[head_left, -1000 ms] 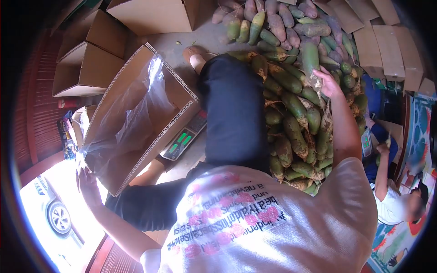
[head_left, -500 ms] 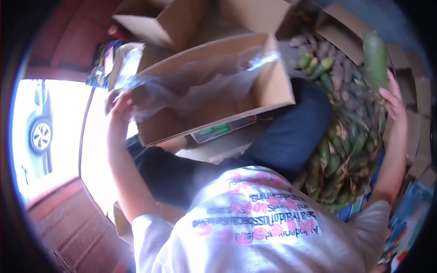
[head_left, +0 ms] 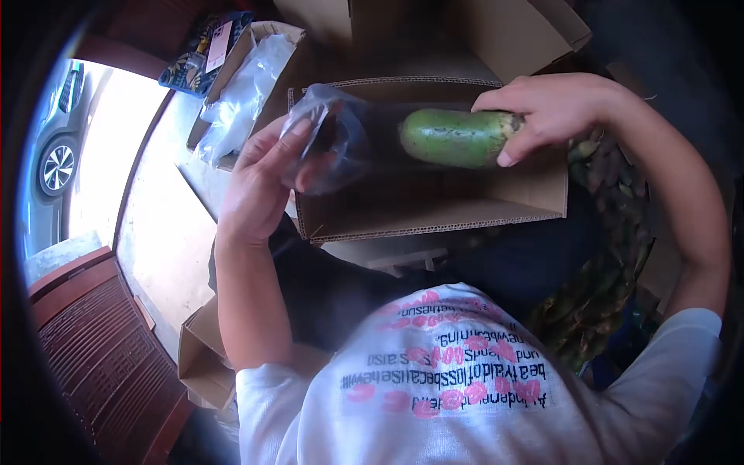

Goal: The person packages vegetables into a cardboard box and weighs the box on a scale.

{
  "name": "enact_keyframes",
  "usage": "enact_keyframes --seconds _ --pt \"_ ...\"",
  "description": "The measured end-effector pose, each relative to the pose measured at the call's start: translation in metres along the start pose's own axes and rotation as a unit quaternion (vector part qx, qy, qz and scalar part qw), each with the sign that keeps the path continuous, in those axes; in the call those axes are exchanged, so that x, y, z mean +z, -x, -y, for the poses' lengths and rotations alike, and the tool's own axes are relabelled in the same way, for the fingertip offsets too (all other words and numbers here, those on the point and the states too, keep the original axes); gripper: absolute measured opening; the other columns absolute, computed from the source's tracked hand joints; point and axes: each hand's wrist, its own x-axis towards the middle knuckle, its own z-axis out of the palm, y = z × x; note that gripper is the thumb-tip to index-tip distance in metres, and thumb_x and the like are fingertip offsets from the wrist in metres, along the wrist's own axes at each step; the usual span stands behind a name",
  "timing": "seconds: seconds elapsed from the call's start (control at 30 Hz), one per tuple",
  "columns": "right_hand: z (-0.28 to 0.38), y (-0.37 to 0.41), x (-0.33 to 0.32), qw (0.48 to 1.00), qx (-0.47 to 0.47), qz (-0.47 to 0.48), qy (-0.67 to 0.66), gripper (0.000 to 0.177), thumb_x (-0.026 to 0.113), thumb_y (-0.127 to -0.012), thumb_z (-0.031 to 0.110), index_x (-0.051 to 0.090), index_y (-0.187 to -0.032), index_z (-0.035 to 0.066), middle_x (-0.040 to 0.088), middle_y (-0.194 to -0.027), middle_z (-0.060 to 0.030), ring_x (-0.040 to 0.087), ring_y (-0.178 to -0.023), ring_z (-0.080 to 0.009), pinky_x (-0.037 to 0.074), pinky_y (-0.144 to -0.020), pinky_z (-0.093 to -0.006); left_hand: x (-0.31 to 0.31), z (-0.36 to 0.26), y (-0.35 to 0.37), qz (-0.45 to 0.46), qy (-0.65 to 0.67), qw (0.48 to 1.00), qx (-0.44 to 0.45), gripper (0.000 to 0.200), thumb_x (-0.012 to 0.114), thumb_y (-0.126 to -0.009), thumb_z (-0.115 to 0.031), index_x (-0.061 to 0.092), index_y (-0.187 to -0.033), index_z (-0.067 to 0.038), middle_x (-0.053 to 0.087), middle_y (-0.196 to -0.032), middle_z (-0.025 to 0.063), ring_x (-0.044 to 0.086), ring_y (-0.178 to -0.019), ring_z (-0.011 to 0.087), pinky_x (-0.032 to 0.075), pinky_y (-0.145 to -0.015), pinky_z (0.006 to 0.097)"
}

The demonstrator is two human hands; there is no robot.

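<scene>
My right hand grips a thick green radish by its stem end, fingers over the top and thumb below. The radish lies level above the inside of a cardboard box, its rounded end pointing left. My left hand pinches a clear plastic bag at the box's left side. The bag's mouth is spread towards the radish, with a gap between them. The fingertips of my left hand show partly through the film.
Further clear plastic bags lie in a narrow box at the upper left. Open cardboard boxes stand at the back. A dim heap of vegetables is on the right. A smaller box sits at the lower left.
My right hand has brought the radish from the heap on the right to above the box. My left hand has moved right and lifted the bag's mouth. The scale display is now hidden.
</scene>
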Motion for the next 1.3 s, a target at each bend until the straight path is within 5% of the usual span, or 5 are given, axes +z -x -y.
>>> enact_keyframes --seconds 0.17,0.4,0.97,1.2,1.3 --pt "-0.029 -0.080 0.019 0.978 0.071 0.099 -0.172 0.059 0.065 -0.077 0.041 0.054 -0.116 -0.001 0.063 -0.099 -0.0140 0.060 -0.091 -0.0280 0.046 -0.079 -0.0385 0.004 -0.007 0.009 0.042 -0.044 0.997 -0.041 0.036 0.056 -0.091 -0.016 0.051 -0.123 0.001 0.053 -0.062 0.0019 0.046 -0.044 0.0070 0.052 -0.055 0.0219" --pt "0.006 -0.190 0.055 0.967 0.111 0.223 -0.058 0.069 0.066 -0.077 0.044 0.047 -0.129 0.001 0.052 -0.123 -0.0201 0.055 -0.106 -0.0282 0.046 -0.082 -0.0390 0.003 -0.011 0.002 0.088 -0.156 0.979 -0.094 0.043 0.050 -0.095 -0.021 0.040 -0.135 -0.011 0.047 -0.061 -0.0011 0.046 -0.048 0.0063 0.040 -0.041 0.0213" --pt "-0.060 -0.314 0.176 0.990 -0.023 0.110 0.090 0.063 0.057 -0.086 0.041 0.041 -0.135 0.004 0.049 -0.129 -0.0214 0.048 -0.117 -0.0333 0.041 -0.095 -0.0411 0.007 0.002 -0.008 -0.009 -0.062 0.998 -0.004 0.054 0.052 -0.093 -0.013 0.030 -0.141 -0.003 0.060 -0.079 0.0034 0.050 -0.052 0.0039 0.031 -0.040 0.0149" --pt "-0.031 -0.144 0.072 0.967 -0.250 0.033 -0.014 0.056 0.051 -0.091 0.038 0.041 -0.134 0.004 0.046 -0.132 -0.0202 0.042 -0.124 -0.0340 0.035 -0.103 -0.0408 0.014 0.008 -0.001 -0.097 -0.154 0.982 0.047 0.055 0.052 -0.090 -0.019 0.033 -0.139 0.000 0.056 -0.068 0.0031 0.049 -0.047 0.0036 0.029 -0.039 0.0142" --pt "-0.071 0.005 0.045 0.915 -0.283 -0.228 -0.175 0.057 0.053 -0.090 0.042 0.043 -0.132 0.005 0.050 -0.129 -0.0184 0.046 -0.121 -0.0283 0.038 -0.100 -0.0371 -0.009 0.011 -0.003 -0.063 -0.184 0.980 0.035 0.050 0.049 -0.092 -0.019 0.036 -0.137 -0.001 0.061 -0.090 0.0096 0.052 -0.053 0.0058 0.036 -0.044 0.0163"
